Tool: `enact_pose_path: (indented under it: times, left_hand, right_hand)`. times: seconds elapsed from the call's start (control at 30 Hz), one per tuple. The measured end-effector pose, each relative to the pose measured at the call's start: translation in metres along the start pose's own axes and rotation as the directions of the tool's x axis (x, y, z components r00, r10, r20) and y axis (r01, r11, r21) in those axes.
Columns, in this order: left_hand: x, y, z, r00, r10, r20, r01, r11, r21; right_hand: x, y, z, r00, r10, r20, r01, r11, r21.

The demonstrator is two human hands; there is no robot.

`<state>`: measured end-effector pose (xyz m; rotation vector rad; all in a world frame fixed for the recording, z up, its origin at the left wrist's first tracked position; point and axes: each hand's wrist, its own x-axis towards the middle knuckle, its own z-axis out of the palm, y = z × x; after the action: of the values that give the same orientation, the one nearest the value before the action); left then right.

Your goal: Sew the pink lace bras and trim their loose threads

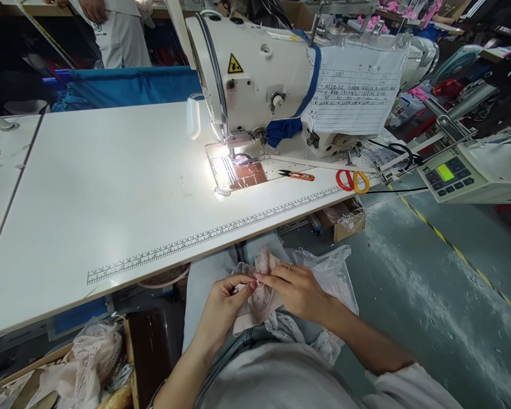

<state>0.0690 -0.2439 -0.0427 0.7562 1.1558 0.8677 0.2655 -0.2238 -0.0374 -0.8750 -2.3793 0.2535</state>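
Note:
Over my lap, both hands pinch a pale pink piece of fabric with lace trim (255, 315). My left hand (227, 304) grips it between thumb and forefinger at its left side. From the right, my right hand (298, 289), with a ring on one finger, holds the same fabric, its fingertips close to the left ones. Loose white lace (285, 329) trails below the piece toward my waist. A clear plastic bag (334, 272) lies across my right thigh, partly under my right forearm.
A white sewing machine (250, 74) stands on the white table (123, 187), its lamp lit. Orange thread snips (298, 175) and red-and-yellow scissors (353, 180) lie near the front edge. A control panel (449, 173) juts out right. Lower left, a box holds lace fabric (88, 358). Someone stands behind.

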Motion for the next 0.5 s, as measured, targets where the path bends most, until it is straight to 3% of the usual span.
enact_pose_path:
  times: [0.13,0.23,0.33,0.4,0.5]
  left_hand:
    - [0.000,0.002,0.002,0.980,0.185,0.073,-0.194,0.971,0.144]
    - [0.000,0.002,0.006,0.960,0.232,0.158,-0.264,0.935,0.235]
    - [0.002,-0.001,0.009,0.949,0.274,0.153,-0.311,0.886,0.343]
    - [0.002,-0.001,0.010,0.935,0.312,0.166,-0.353,0.850,0.391]
    - [0.001,0.005,0.013,0.932,0.254,0.260,-0.335,0.875,0.348]
  right_hand:
    - [-0.002,-0.003,0.005,0.979,0.184,0.092,-0.204,0.929,0.309]
    - [0.000,-0.008,0.005,0.941,0.283,0.182,-0.337,0.814,0.473]
    - [0.005,-0.011,0.000,0.886,0.356,0.298,-0.464,0.665,0.586]
    - [0.008,-0.011,-0.002,0.849,0.376,0.372,-0.522,0.478,0.707]
    - [0.011,-0.008,-0.004,0.795,0.395,0.460,-0.524,0.063,0.850]
